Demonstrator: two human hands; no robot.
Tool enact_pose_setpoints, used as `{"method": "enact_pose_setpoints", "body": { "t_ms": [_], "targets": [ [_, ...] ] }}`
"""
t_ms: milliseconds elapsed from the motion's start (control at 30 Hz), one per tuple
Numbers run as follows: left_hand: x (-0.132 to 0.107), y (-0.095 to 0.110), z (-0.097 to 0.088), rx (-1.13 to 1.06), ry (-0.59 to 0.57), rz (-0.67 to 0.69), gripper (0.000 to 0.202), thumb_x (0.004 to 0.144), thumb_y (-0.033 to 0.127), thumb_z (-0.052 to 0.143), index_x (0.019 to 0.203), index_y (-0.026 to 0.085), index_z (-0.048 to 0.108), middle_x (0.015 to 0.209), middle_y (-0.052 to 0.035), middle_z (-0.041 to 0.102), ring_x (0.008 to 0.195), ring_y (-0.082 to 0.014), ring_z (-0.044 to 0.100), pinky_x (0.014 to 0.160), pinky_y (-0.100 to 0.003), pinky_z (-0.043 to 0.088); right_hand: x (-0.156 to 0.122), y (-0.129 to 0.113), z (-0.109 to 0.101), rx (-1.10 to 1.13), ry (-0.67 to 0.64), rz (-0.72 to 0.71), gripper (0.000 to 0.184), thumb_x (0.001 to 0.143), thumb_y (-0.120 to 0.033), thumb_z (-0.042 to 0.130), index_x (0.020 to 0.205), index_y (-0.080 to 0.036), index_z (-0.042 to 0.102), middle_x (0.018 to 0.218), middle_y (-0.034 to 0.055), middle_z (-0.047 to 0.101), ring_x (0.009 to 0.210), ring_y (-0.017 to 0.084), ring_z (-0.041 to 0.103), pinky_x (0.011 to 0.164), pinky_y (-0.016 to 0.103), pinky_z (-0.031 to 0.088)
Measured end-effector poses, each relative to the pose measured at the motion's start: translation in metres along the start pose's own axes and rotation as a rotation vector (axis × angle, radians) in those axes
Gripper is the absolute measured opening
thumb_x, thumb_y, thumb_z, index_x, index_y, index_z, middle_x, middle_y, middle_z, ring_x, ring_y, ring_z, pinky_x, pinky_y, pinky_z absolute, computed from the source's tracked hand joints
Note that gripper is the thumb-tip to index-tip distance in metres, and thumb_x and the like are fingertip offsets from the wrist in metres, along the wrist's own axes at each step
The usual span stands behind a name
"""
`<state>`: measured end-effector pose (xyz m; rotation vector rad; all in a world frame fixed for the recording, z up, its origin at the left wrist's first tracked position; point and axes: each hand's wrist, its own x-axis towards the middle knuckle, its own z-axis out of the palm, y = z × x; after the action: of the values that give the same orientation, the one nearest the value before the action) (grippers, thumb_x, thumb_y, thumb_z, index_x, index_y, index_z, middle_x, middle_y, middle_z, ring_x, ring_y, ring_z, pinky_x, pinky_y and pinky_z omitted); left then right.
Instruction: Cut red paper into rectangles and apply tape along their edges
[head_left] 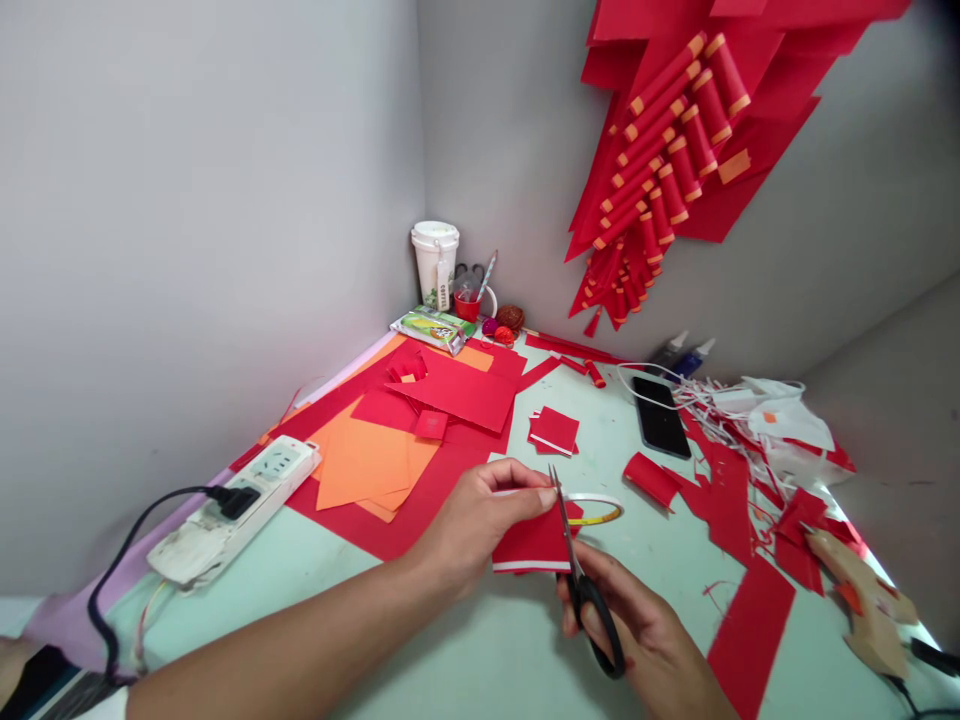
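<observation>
My left hand (469,525) pinches a small red paper piece (529,545) with a white lower edge, held just above the pale green table (465,640). My right hand (649,640) grips black-handled scissors (581,580); the blades point up and away and lie against the paper's right side. A roll of tape (600,507) lies flat right behind the paper.
Red and orange paper sheets (405,440) cover the table's left part, by a white power strip (232,505). A black phone (660,415), glue bottles (682,355), red scraps (750,500) and a cardboard piece (862,600) lie right. Cups (435,262) stand in the corner. Red paper rolls (667,150) hang on the wall.
</observation>
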<state>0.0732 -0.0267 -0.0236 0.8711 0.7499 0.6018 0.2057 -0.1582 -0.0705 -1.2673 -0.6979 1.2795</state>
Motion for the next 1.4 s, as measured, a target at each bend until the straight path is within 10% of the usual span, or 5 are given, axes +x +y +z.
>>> {"method": "enact_pose_setpoints", "body": {
  "t_ms": [733, 1000, 1233, 1400],
  "targets": [
    [-0.004, 0.005, 0.002, -0.009, 0.003, -0.030, 0.023, 0.067, 0.027, 0.082, 0.074, 0.015, 0.064, 0.084, -0.0029, 0.068, 0.071, -0.0141, 0.062, 0.067, -0.026, 0.046, 0.001, 0.010, -0.005, -0.003, -0.051, 0.026, 0.051, 0.075, -0.054, 0.073, 0.118, -0.028, 0.068, 0.082, 0.0040, 0.067, 0.062, 0.014, 0.061, 0.058, 0.025, 0.045],
    [-0.002, 0.012, -0.004, -0.018, -0.038, -0.001, 0.017, 0.071, 0.025, 0.079, 0.074, 0.016, 0.066, 0.097, -0.0036, 0.070, 0.079, -0.0147, 0.065, 0.074, -0.026, 0.048, 0.002, -0.004, -0.028, 0.005, -0.308, 0.084, 0.061, 0.075, -0.063, 0.066, 0.125, -0.027, 0.063, 0.093, 0.0089, 0.068, 0.070, 0.017, 0.062, 0.058, 0.025, 0.044],
    [-0.001, 0.028, -0.012, -0.011, 0.047, -0.028, 0.018, 0.070, 0.027, 0.079, 0.076, 0.017, 0.066, 0.097, -0.0043, 0.071, 0.072, -0.0131, 0.064, 0.068, -0.025, 0.047, 0.016, -0.019, -0.074, -0.414, 0.279, -0.161, 0.054, 0.078, -0.052, 0.069, 0.122, -0.024, 0.057, 0.095, 0.0094, 0.068, 0.083, 0.022, 0.065, 0.070, 0.030, 0.052],
    [-0.001, 0.027, -0.012, 0.055, -0.005, -0.087, 0.018, 0.069, 0.029, 0.079, 0.077, 0.018, 0.067, 0.087, -0.0045, 0.071, 0.076, -0.0166, 0.065, 0.072, -0.027, 0.047, 0.035, -0.013, -0.092, -1.068, 0.308, -0.209, 0.037, 0.079, -0.046, 0.064, 0.108, -0.024, 0.065, 0.100, 0.0088, 0.069, 0.087, 0.026, 0.066, 0.072, 0.037, 0.054]
  ]
}}
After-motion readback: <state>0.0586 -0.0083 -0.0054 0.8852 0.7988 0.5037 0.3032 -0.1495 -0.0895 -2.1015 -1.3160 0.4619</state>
